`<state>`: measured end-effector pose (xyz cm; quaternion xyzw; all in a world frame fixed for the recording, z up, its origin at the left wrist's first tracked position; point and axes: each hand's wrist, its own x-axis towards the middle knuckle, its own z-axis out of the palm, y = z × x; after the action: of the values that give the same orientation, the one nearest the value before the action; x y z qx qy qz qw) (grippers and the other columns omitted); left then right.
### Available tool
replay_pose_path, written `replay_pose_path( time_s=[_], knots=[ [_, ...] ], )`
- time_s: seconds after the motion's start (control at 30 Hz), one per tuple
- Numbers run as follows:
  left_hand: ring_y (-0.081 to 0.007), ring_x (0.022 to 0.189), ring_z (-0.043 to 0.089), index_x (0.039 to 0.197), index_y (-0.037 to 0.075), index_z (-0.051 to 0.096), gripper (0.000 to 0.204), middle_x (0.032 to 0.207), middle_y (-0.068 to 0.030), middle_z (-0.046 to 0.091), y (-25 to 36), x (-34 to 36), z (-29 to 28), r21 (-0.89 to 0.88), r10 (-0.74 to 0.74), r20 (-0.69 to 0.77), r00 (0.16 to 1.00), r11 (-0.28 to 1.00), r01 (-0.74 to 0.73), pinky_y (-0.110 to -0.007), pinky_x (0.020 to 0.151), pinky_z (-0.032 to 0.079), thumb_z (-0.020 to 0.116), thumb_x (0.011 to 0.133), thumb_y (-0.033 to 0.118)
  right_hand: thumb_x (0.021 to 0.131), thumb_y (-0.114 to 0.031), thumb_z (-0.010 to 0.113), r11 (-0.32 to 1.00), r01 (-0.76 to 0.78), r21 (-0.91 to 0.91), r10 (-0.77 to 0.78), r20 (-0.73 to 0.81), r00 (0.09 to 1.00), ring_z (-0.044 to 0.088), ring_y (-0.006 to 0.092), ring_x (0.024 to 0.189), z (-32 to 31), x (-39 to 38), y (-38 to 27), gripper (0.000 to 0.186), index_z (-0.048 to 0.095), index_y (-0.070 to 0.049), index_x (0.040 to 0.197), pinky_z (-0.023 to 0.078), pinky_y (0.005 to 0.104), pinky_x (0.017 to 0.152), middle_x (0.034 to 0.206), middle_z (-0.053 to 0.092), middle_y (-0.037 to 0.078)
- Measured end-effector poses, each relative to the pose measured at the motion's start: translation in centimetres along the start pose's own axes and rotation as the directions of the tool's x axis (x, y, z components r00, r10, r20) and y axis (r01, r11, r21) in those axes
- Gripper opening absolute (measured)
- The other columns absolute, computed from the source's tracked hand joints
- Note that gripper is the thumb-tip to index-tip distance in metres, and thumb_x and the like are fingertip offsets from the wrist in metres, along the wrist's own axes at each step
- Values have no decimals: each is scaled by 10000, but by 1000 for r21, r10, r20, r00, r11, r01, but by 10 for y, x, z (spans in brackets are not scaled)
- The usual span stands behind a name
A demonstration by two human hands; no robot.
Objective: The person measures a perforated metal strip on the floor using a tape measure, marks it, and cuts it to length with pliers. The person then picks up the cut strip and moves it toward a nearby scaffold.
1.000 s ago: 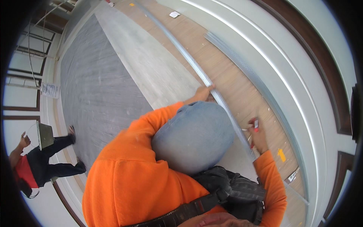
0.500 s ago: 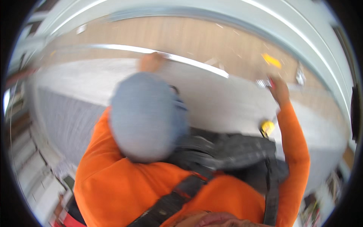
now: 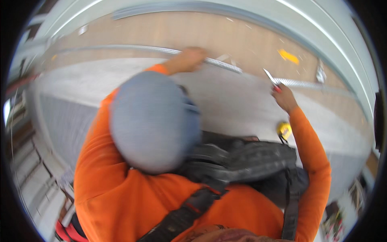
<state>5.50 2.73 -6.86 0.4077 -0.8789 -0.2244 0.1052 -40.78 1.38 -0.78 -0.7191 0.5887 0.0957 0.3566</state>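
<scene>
My right hand (image 3: 284, 98) is closed around a red-handled tool (image 3: 276, 88) with a bright, pointed metal blade; its exact kind is unclear. Just beyond that hand lies a perforated metal piece (image 3: 299, 83). My left hand (image 3: 188, 59), blurred by motion, is over a long, thin metal strip (image 3: 227, 66) near its right end. Whether those fingers grip the strip does not show. A large rounded blue-grey shape (image 3: 155, 121) stands between my left arm and my body. Close to my right forearm is a yellow tape measure (image 3: 284, 130).
A yellow flat piece (image 3: 288, 56) and a small silvery object (image 3: 321, 75) lie at the right on the tan surface (image 3: 242, 44), among small scraps. A grey metal rail (image 3: 169, 8) runs along the far edge. Dark straps (image 3: 181, 215) cross my orange top.
My left hand has moved right along the metal strip, toward its right end. My right hand has shifted slightly left and down, and its tool's blade now shows plainly.
</scene>
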Motion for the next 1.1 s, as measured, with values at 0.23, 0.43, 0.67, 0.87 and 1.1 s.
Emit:
replay_pose_path(
  time_s=[0.23, 0.43, 0.67, 0.87, 1.1],
  knots=[
    [-337, 936, 686, 1114, 108, 598, 280, 1116, -120, 683, 45, 5, -37, -99, -99, -25, 995, 990, 96, -426, 804, 561, 703, 855, 136, 932, -286, 564, 985, 12, 170, -46, 195, 980, 652, 426, 981, 5, -10, -36, 338, 643, 12, 1071, 503, 468, 877, 1026, 695, 260],
    [-276, 877, 700, 1309, 218, 649, 393, 991, -77, 697, 58, 3, -51, 1, -110, -16, 994, 994, 110, -381, 737, 572, 723, 929, 286, 933, -291, 556, 888, -196, 416, 105, 233, 967, 641, 371, 872, 20, -11, -76, 326, 633, 13, 1020, 496, 423, 800, 905, 679, 210],
    [-204, 809, 681, 1336, 260, 686, 399, 951, -35, 679, 52, 7, -68, 161, -63, -5, 998, 985, 62, -327, 692, 564, 687, 959, 390, 852, -238, 574, 761, -316, 567, 123, 351, 928, 556, 211, 723, 22, -18, -105, 229, 614, -23, 923, 453, 360, 656, 788, 608, 87],
    [-219, 804, 660, 1401, 272, 638, 460, 943, -47, 656, 49, 7, -68, 140, -75, 9, 997, 988, 73, -344, 712, 555, 700, 950, 337, 855, -229, 575, 791, -225, 569, 83, 264, 961, 566, 200, 744, 24, -15, -113, 252, 622, -19, 987, 467, 356, 651, 818, 616, 95],
    [-222, 774, 650, 1390, 259, 656, 446, 912, -53, 651, 50, 10, -74, 100, -72, 1, 997, 992, 71, -346, 689, 542, 693, 955, 347, 874, -232, 579, 778, -230, 585, 72, 282, 957, 573, 202, 773, 24, -14, -113, 320, 629, -18, 1106, 474, 352, 678, 907, 628, 100]
  ],
)
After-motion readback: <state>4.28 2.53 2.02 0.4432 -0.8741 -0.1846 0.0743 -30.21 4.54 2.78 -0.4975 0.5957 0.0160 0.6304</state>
